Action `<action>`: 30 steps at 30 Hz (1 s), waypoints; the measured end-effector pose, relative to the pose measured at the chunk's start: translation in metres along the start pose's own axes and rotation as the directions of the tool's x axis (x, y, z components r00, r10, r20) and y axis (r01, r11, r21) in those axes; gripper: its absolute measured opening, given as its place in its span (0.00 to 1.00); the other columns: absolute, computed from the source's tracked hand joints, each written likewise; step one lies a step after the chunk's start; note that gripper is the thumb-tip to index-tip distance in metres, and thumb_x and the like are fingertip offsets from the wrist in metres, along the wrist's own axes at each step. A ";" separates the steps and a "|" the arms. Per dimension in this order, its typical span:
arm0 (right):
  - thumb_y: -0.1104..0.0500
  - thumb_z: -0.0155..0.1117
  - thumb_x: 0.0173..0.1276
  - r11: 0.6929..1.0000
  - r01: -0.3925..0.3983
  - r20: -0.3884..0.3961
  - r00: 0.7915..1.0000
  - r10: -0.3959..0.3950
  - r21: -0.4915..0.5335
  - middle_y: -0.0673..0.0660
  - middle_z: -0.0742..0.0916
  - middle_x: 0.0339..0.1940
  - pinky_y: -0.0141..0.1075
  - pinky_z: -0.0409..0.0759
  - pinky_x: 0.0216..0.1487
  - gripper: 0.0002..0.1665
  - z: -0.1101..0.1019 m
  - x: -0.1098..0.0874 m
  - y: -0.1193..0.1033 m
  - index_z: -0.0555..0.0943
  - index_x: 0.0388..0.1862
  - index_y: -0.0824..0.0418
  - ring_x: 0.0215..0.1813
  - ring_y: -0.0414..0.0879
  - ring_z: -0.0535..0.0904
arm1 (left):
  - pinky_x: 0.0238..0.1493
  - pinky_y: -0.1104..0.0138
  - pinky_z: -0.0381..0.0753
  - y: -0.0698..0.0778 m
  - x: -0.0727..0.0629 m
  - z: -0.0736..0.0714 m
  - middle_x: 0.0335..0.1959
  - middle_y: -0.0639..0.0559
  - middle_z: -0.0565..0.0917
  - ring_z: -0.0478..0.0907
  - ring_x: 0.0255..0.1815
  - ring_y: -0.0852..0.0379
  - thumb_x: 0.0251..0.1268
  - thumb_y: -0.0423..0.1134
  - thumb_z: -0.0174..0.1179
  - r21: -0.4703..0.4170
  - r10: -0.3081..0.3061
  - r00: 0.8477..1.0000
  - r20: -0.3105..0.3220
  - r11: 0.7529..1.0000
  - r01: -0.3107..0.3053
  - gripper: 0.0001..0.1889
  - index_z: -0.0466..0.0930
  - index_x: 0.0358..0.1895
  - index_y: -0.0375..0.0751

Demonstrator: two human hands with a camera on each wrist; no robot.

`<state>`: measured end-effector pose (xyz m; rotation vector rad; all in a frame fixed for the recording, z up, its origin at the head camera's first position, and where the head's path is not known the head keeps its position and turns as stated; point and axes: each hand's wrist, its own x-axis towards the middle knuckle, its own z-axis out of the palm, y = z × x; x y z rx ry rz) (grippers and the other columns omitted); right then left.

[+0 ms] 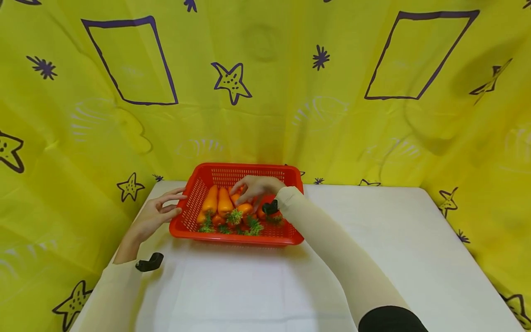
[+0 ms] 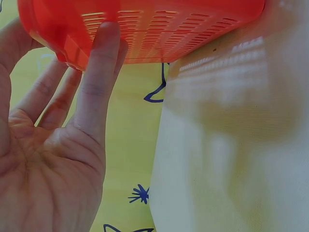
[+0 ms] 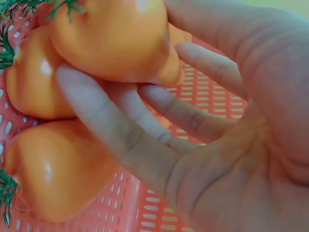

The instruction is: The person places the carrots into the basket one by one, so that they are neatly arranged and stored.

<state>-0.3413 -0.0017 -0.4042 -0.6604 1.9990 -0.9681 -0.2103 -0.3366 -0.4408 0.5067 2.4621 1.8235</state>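
Note:
A red slotted plastic basket [image 1: 240, 239] stands on the table, holding several orange toy carrots [image 1: 210, 201] with green leafy tops [image 1: 254, 226]. My left hand [image 1: 150, 216] is at the basket's left side, fingers fairly straight and touching its rim; the left wrist view shows this hand [image 2: 58, 145] below the red wall [image 2: 159, 29]. Inside the basket, my right hand [image 1: 259, 186] reaches over the carrots. Seen from the right wrist, this hand [image 3: 212, 145] has one carrot [image 3: 111, 38] between thumb and fingers, with two more carrots [image 3: 58, 169] beside it.
A white cloth [image 1: 249, 286] covers the table under the basket. Behind and at both sides hangs a yellow curtain [image 1: 265, 115] with star drawings. Each wrist wears a small black device [image 1: 150, 262].

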 end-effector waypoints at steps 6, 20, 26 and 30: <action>0.56 0.74 0.69 1.000 0.000 -0.018 1.000 0.000 0.007 0.59 0.82 0.61 0.48 0.89 0.42 0.32 0.005 0.003 0.000 0.78 0.70 0.54 0.34 0.49 0.82 | 0.53 0.71 0.83 0.002 -0.001 0.000 0.79 0.36 0.61 0.80 0.60 0.66 0.75 0.30 0.60 -0.005 0.022 1.000 0.002 1.000 -0.022 0.21 0.73 0.65 0.21; 0.53 0.71 0.72 0.999 0.023 0.000 1.000 -0.023 -0.027 0.60 0.81 0.61 0.46 0.89 0.42 0.36 0.005 0.001 0.002 0.71 0.76 0.53 0.37 0.51 0.84 | 0.52 0.68 0.84 0.000 0.001 -0.003 0.79 0.38 0.62 0.80 0.59 0.64 0.75 0.31 0.61 0.012 0.010 1.000 0.013 1.000 -0.010 0.21 0.74 0.66 0.24; 0.51 0.71 0.72 0.999 0.017 0.004 1.000 -0.017 -0.045 0.60 0.80 0.64 0.48 0.88 0.46 0.40 0.000 -0.007 -0.002 0.67 0.79 0.52 0.49 0.55 0.85 | 0.48 0.65 0.87 0.006 0.003 -0.009 0.78 0.34 0.62 0.83 0.57 0.64 0.76 0.31 0.59 0.018 0.000 0.999 0.049 1.000 0.000 0.23 0.72 0.67 0.22; 0.49 0.68 0.74 0.993 0.044 -0.008 0.999 -0.045 -0.113 0.64 0.76 0.68 0.50 0.87 0.49 0.43 -0.006 -0.020 -0.011 0.62 0.82 0.52 0.55 0.60 0.84 | 0.48 0.57 0.87 0.020 0.005 -0.018 0.75 0.31 0.66 0.85 0.54 0.61 0.77 0.34 0.59 0.087 -0.045 0.998 0.040 0.995 0.041 0.24 0.71 0.70 0.25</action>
